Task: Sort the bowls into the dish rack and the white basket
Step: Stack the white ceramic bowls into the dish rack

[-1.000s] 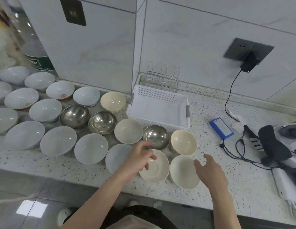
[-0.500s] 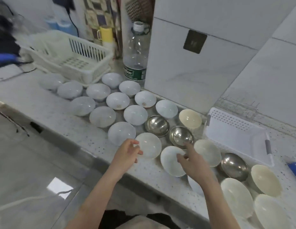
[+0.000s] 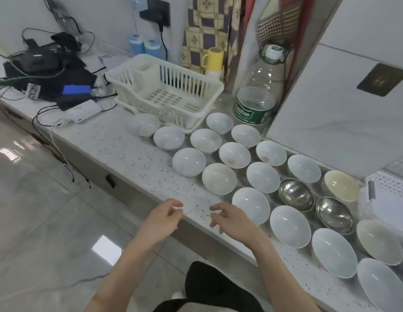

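Several white bowls, such as the nearest one point(image 3: 251, 205), lie in rows across the speckled counter point(image 3: 133, 158). Two steel bowls point(image 3: 296, 194) point(image 3: 334, 214) and a cream bowl point(image 3: 341, 185) sit among them at the right. The cream plastic dish rack point(image 3: 164, 91) stands behind the rows, nothing in it. The white basket point(image 3: 386, 199) shows only partly at the right edge. My left hand point(image 3: 161, 218) and my right hand point(image 3: 232, 218) hover at the counter's front edge, fingers loosely curled, holding nothing.
A large clear water bottle point(image 3: 259, 91) stands right of the rack, a yellow mug point(image 3: 214, 58) behind it. Black devices and cables point(image 3: 52, 73) and a white power bank point(image 3: 83, 110) crowd the counter's left end. Tiled floor lies below.
The view has swung left, bringing the dish rack into sight and pushing the white basket to the edge. Both hands have drawn back from the bowls to the counter's front edge.
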`<state>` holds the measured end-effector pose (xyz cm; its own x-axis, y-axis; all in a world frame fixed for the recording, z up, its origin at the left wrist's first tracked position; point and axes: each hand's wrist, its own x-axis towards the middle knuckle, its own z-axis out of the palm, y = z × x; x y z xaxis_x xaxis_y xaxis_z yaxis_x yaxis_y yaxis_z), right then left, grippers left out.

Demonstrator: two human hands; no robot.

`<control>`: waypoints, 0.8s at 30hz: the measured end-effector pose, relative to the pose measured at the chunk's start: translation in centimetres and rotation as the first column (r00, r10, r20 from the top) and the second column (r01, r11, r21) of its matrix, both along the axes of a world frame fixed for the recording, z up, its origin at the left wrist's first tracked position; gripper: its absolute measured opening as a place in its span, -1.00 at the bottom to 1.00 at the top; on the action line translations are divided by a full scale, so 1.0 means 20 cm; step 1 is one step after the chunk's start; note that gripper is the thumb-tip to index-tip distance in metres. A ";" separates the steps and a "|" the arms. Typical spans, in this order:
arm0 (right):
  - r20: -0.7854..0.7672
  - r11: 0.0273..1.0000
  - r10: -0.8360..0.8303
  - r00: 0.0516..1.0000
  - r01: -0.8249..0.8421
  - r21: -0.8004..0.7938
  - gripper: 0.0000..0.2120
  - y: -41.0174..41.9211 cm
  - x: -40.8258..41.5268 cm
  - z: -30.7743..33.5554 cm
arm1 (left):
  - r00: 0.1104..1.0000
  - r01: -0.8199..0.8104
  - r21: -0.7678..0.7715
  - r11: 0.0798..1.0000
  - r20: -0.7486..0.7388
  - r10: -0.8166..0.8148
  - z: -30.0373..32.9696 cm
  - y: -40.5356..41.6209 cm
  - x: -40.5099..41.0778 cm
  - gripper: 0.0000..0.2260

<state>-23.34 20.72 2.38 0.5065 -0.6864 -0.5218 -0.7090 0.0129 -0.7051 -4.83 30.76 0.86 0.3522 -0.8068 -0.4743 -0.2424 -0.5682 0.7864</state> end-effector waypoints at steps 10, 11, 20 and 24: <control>0.081 0.966 -0.096 0.992 0.074 0.248 -0.65 -0.10 0.68 -0.10 | 0.986 -0.151 0.033 0.988 -0.065 0.153 -0.10 -0.17 0.54 -0.83; 0.101 0.956 -0.121 0.987 0.088 0.280 -0.64 -0.13 0.76 -0.12 | 0.982 -0.173 0.032 0.984 -0.071 0.175 -0.11 -0.20 0.61 -0.82; -0.005 0.372 -0.722 0.692 0.395 0.840 -0.77 -0.42 1.35 -0.17 | 0.886 -0.368 0.159 0.916 -0.239 0.398 -0.17 -0.61 1.19 -0.63; -0.088 0.201 -0.864 0.495 0.501 0.842 -0.70 -0.50 1.46 -0.24 | 0.857 -0.364 0.207 0.908 -0.308 0.413 -0.19 -0.76 1.30 -0.57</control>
